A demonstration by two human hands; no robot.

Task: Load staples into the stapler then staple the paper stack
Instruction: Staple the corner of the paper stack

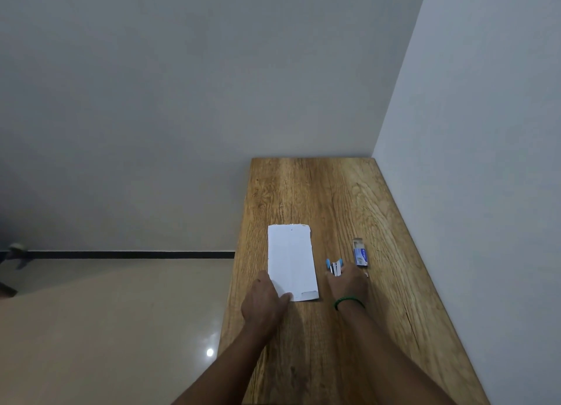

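Note:
A white paper stack (291,260) lies flat in the middle of the wooden table (318,192). My left hand (265,303) rests on its near left corner, thumb on the sheet. To the right lies a small blue and silver stapler (334,266); my right hand (349,284) covers its near end with fingers curled round it. A green band sits on that wrist. A blue staple box (360,254), its far end open, lies just right of the stapler.
The table stands in a corner, with a wall (485,161) along its right edge and another behind. Its left edge drops to a beige tiled floor (106,328). Bare wood stretches beyond the paper.

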